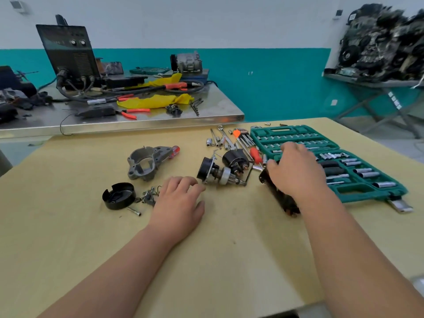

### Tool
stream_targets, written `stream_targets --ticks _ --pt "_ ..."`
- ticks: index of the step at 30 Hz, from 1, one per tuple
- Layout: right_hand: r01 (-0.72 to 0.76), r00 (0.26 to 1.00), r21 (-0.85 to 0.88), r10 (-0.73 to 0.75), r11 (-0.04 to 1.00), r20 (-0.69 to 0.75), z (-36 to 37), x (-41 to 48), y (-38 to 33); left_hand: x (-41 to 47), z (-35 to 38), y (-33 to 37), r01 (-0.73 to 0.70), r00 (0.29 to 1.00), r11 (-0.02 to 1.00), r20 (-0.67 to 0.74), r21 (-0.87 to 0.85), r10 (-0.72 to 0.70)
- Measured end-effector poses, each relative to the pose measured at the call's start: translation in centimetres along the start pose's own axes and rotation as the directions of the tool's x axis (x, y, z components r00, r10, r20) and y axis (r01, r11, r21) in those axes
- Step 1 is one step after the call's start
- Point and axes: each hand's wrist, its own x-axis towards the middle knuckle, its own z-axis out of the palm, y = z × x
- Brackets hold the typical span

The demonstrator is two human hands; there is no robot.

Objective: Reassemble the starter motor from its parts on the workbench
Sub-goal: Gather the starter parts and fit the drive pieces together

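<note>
Starter parts lie spread on the wooden workbench (68, 226). A grey cast nose housing (146, 162) sits at the left, and a black end cap (118, 195) lies nearer me beside a heap of small screws (149, 195). In the middle are the drive gear assembly (215, 172) and the black solenoid (236, 160). My right hand (296, 171) grips the top of the black motor body (281, 196), which lies tilted on the bench, partly hidden by my wrist. My left hand (177, 203) rests on the bench with its fingers loosely curled, holding nothing.
A green socket set case (339, 157) lies open at the right, close behind my right hand. Hex keys (244, 138), loose sockets and a red-handled screwdriver (255, 154) lie behind the solenoid. A steel table (137, 121) with a welder and tools stands beyond the bench.
</note>
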Motion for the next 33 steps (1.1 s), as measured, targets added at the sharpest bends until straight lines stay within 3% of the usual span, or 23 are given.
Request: stream_targets --ticks 2,4,10,12,14,15,17,20,24,27,30,33 --pt "-0.094 0.94 -0.075 0.113 0.993 0.323 -0.2 0.9 0.5 -0.1 0.0 0.4 -0.015 1.0 1.0 -0.005 -0.006 0.015" --pt "-0.074 0.872 -0.094 0.11 0.993 0.477 0.2 1.3 0.0 -0.1 -0.1 0.8 -0.036 0.999 0.999 -0.003 -0.01 0.036" --pt "0.035 0.922 -0.146 0.024 0.989 0.386 1.1 0.8 -0.5 -0.4 -0.5 0.7 -0.002 1.0 0.999 -0.014 -0.05 0.001" --pt "0.048 0.934 -0.034 -0.033 0.998 0.356 0.7 0.1 0.2 -0.4 -0.5 0.4 0.028 0.999 0.997 -0.029 -0.077 -0.03" --pt "-0.055 0.938 0.263 -0.04 0.963 0.344 -0.6 -0.4 0.6 -0.4 -0.3 -0.1 0.078 0.995 0.99 -0.047 -0.117 -0.084" --pt "-0.105 0.943 0.44 -0.051 0.892 0.329 -1.5 -0.6 0.4 -0.3 -0.2 -0.4 0.103 0.992 0.984 -0.052 -0.145 -0.111" --pt "-0.071 0.964 0.676 -0.125 0.733 0.236 -3.2 -0.8 -1.3 0.0 -0.2 -0.9 0.167 0.981 0.961 -0.058 -0.22 -0.183" --pt "0.015 0.926 0.782 -0.304 0.623 0.224 -4.7 0.5 -7.8 0.5 -0.5 -1.8 0.307 0.934 0.878 -0.062 -0.366 -0.353" --pt "0.03 0.877 0.661 -0.337 0.75 0.343 -2.4 3.9 -18.5 0.2 -1.2 -3.6 0.445 0.849 0.739 -0.024 -0.507 -0.528" --pt "0.154 0.883 0.352 -0.288 0.923 0.37 0.8 5.6 -22.2 -0.2 -1.4 -4.4 0.458 0.81 0.673 -0.037 -0.581 -0.585" --pt "0.231 0.823 0.05 -0.222 0.972 0.523 4.0 7.1 -22.3 0.0 -1.2 -5.1 0.463 0.788 0.635 -0.041 -0.619 -0.614" --pt "0.233 0.827 0.006 -0.201 0.972 0.525 5.6 8.2 -22.1 0.5 -0.7 -5.7 0.466 0.796 0.637 -0.025 -0.614 -0.605"
